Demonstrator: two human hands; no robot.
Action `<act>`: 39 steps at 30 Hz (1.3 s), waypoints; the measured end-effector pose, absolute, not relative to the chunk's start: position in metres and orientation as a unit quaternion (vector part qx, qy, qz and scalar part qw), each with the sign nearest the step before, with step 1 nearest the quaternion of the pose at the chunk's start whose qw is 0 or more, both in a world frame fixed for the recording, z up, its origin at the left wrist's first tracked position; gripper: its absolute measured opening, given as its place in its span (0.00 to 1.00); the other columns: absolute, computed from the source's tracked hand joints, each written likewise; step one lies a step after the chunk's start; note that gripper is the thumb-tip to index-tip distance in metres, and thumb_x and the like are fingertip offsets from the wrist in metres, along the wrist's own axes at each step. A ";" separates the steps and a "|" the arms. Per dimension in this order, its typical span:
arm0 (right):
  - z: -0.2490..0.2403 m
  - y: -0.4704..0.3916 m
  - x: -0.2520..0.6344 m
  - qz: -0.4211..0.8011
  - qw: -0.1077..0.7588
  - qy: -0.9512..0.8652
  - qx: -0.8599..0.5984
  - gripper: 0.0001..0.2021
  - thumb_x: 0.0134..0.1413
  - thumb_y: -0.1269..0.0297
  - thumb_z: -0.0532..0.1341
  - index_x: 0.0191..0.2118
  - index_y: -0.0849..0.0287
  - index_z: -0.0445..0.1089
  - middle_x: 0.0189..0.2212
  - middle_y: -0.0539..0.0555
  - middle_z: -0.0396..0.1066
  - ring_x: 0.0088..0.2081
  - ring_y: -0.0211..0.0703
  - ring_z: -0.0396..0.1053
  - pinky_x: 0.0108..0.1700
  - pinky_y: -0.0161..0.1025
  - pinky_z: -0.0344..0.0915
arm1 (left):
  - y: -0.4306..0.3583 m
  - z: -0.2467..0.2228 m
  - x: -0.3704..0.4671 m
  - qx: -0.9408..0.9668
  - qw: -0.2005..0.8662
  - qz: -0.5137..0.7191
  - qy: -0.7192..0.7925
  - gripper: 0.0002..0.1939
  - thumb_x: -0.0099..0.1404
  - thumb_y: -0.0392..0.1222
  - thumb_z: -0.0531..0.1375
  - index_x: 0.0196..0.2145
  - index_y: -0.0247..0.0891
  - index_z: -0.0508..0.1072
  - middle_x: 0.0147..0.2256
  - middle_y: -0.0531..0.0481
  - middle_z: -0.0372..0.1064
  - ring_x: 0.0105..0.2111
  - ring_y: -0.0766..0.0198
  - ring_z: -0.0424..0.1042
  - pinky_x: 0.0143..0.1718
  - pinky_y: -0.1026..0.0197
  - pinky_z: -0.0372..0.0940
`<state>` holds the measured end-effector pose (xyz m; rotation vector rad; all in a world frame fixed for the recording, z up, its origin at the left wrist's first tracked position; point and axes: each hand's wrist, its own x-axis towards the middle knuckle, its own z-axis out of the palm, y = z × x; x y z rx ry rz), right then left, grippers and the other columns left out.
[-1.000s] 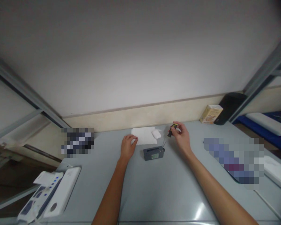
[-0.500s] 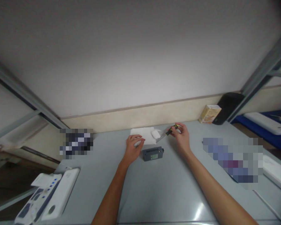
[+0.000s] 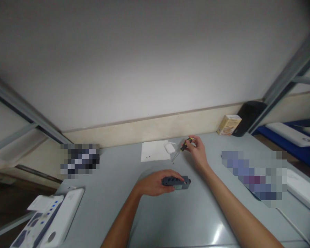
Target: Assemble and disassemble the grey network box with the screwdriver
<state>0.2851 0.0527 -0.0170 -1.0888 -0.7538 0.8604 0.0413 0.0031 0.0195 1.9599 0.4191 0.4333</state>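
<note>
My left hand is closed around a dark grey vented box, thumb on the near side and fingers over the top. Green-grey label print shows on the box's near face. In my right hand is a screwdriver with a black and yellow handle, its thin shaft slanting down to the left. The tip is close to a tiny dark screw on the table; whether they touch I cannot tell. Beyond the box lies a white sheet of paper with two small dark screws on it.
A small white rounded object rests at the paper's right edge. On the grey table are white boxes at left and a yellow carton at back right. Blurred-out items lie on both sides. A white cable runs at right.
My left hand has come back from the paper and taken hold of the grey box, which is now nearer and tilted. The screwdriver points down more steeply. Screws on the paper are now uncovered.
</note>
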 end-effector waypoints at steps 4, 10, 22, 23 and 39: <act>-0.019 0.053 0.286 0.384 0.694 -0.340 -0.505 0.27 0.42 0.49 0.73 0.46 0.55 0.68 0.33 0.47 0.70 0.30 0.41 0.75 0.35 0.44 0.76 | 0.004 0.018 0.043 0.792 0.554 0.171 0.191 0.19 0.70 0.46 0.61 0.58 0.44 0.73 0.57 0.43 0.71 0.57 0.55 0.70 0.62 0.51 0.62; -0.016 0.053 0.285 0.395 0.720 -0.302 -0.484 0.25 0.41 0.53 0.75 0.44 0.52 0.68 0.32 0.46 0.71 0.31 0.41 0.76 0.36 0.42 0.76 | 0.012 0.018 0.033 0.773 0.557 0.190 0.237 0.24 0.66 0.50 0.65 0.57 0.41 0.73 0.55 0.43 0.73 0.54 0.53 0.71 0.57 0.53 0.63; 0.000 0.044 0.272 0.516 0.719 -0.266 -0.382 0.24 0.38 0.59 0.78 0.40 0.52 0.67 0.33 0.46 0.76 0.36 0.42 0.79 0.39 0.36 0.76 | 0.036 -0.011 0.031 0.681 0.425 0.397 0.445 0.15 0.67 0.50 0.61 0.47 0.38 0.74 0.38 0.49 0.73 0.36 0.65 0.70 0.38 0.64 0.64; 0.000 0.043 0.269 0.520 0.714 -0.270 -0.383 0.24 0.38 0.59 0.78 0.40 0.52 0.66 0.33 0.46 0.76 0.36 0.42 0.79 0.39 0.36 0.76 | 0.036 -0.012 0.032 0.682 0.420 0.397 0.450 0.15 0.68 0.49 0.61 0.47 0.39 0.75 0.38 0.49 0.74 0.35 0.65 0.71 0.37 0.64 0.64; 0.002 0.041 0.267 0.491 0.715 -0.296 -0.400 0.23 0.43 0.54 0.75 0.44 0.49 0.70 0.35 0.46 0.75 0.36 0.40 0.77 0.39 0.37 0.74 | 0.067 -0.042 -0.002 0.714 0.088 0.350 0.600 0.06 0.67 0.42 0.64 0.40 0.46 0.82 0.43 0.46 0.76 0.48 0.52 0.67 0.54 0.48 0.61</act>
